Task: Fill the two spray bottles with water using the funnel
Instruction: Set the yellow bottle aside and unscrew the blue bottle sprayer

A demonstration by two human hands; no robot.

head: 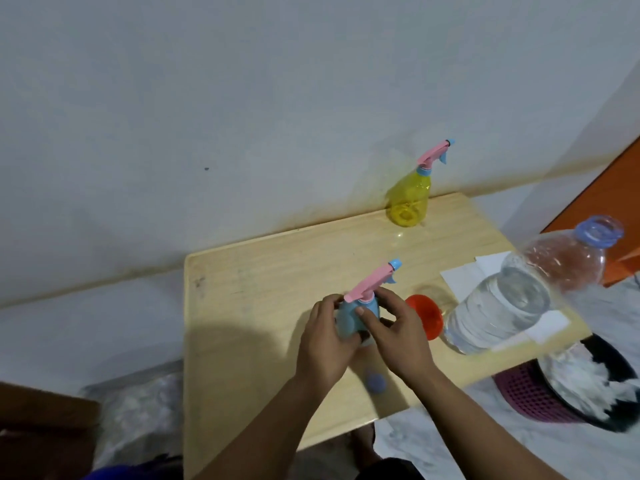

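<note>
Dim, flat indoor light with a cool grey cast over the wall (173, 98). Soft broad shadow across the near-left part of the bench (242, 271), with a fainter one under the hands. Pale glare on the water bottle (512, 299) at the right end of the bench, and a small bright glint just in front of the yellow spray bottle (408, 199). Overall softness and slight blur, strongest around the basket (540, 393) below the bench's right edge. Wide-angle bending of the bench edges and the wall line behind.
</note>
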